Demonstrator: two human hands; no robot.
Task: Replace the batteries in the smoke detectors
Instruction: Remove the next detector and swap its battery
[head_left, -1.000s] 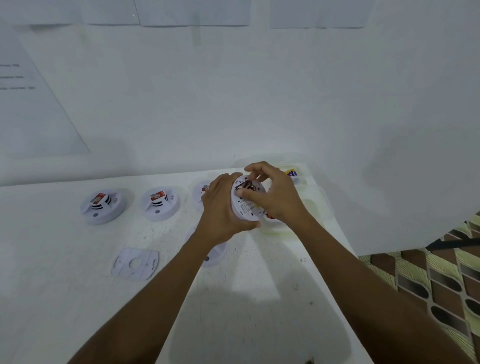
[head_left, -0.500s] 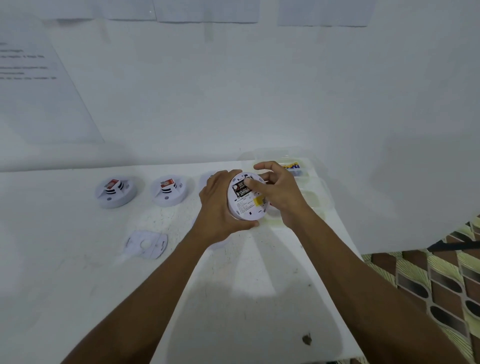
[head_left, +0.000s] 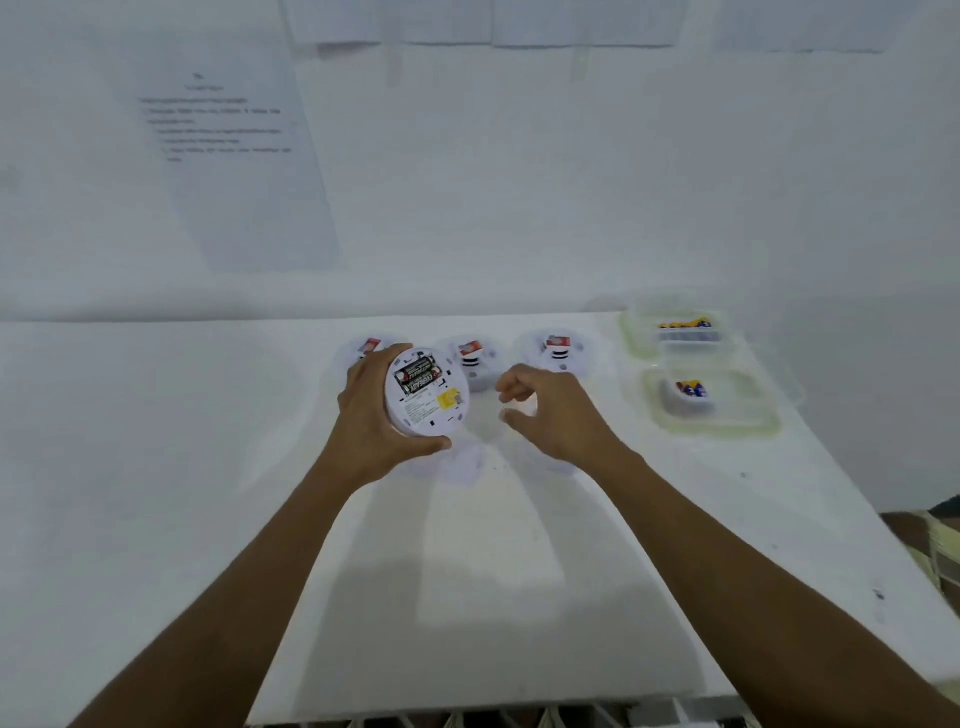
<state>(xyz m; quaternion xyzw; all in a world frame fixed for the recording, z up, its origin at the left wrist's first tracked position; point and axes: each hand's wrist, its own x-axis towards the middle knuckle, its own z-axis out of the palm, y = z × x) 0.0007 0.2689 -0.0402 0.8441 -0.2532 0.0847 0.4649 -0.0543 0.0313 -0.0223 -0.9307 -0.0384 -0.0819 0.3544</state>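
Observation:
My left hand (head_left: 371, 421) grips a round white smoke detector (head_left: 427, 392) tilted up off the table, its back facing me with black batteries (head_left: 415, 375) seated in the compartment and a yellow sticker below them. My right hand (head_left: 550, 410) hovers just right of it, fingers loosely curled, holding nothing. Behind stand three more white detectors with red labels: one (head_left: 370, 347) partly hidden by my left hand, one (head_left: 474, 358) in the middle, one (head_left: 557, 351) to the right. A white mounting plate (head_left: 462, 462) lies on the table under my left hand.
Two clear plastic containers sit at the right of the white table: the far one (head_left: 675, 327) and the near one (head_left: 711, 400), each with batteries inside. A white wall with taped paper sheets (head_left: 228, 156) rises behind. The table's right edge drops to a patterned floor (head_left: 935, 535).
My right hand has come off the detector's battery compartment and moved right, now empty. The view has swung left, so the other detectors and containers appear further right.

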